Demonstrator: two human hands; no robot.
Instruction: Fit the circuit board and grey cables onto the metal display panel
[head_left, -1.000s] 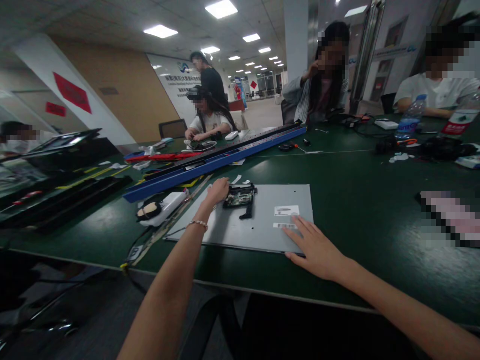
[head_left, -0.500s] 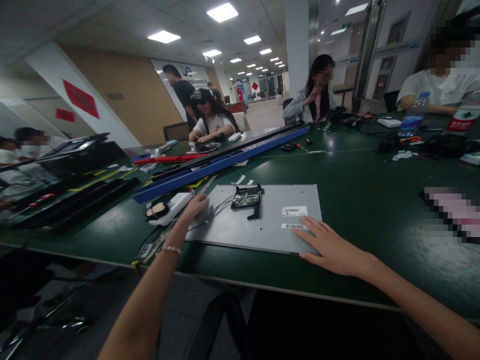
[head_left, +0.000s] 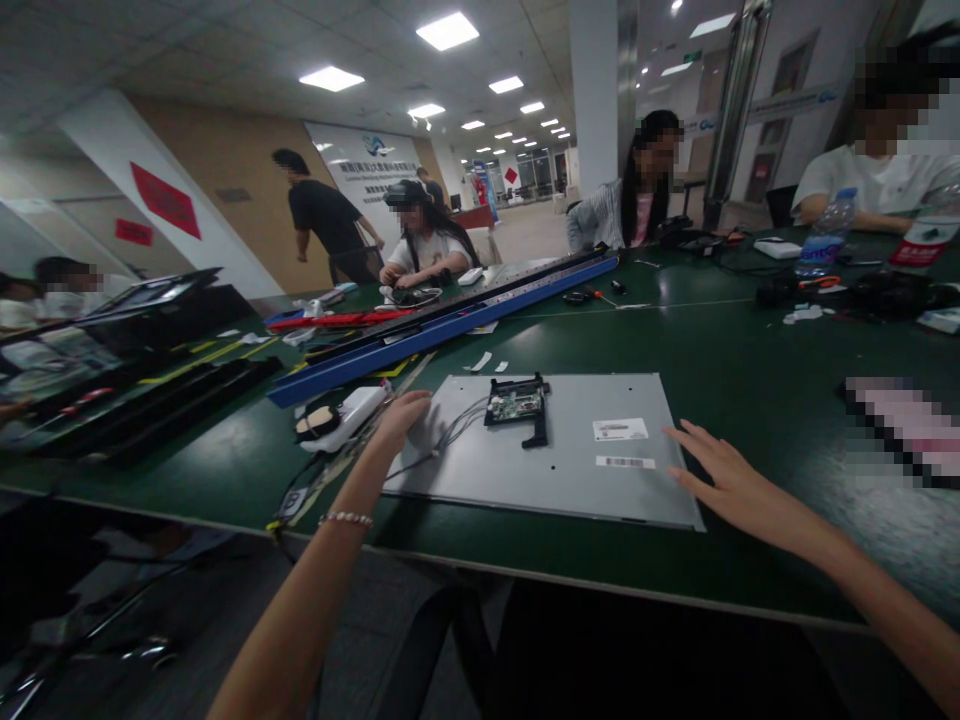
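Observation:
A flat silver metal panel (head_left: 465, 470) lies on the green table in front of me. On it sit a small circuit board (head_left: 517, 403) in a black bracket, thin grey cables (head_left: 459, 428) running left from it, and two white labels (head_left: 619, 429). My left hand (head_left: 405, 418) is at the panel's left edge, fingers stretched out; its underside is hidden. By the right edge, my right hand (head_left: 716, 478) is spread open, fingertips close to the panel, holding nothing.
Left of the panel are a white device (head_left: 352, 412) and cables. A long blue bar (head_left: 450, 335) crosses the table behind. At right lie a pixelated pink item (head_left: 900, 420) and a water bottle (head_left: 825, 235). Several people are around the tables.
The panel, with its board and cables, has shifted right and turned slightly. My left hand moved right with it. My right hand has gone from the panel's surface to beside its right edge.

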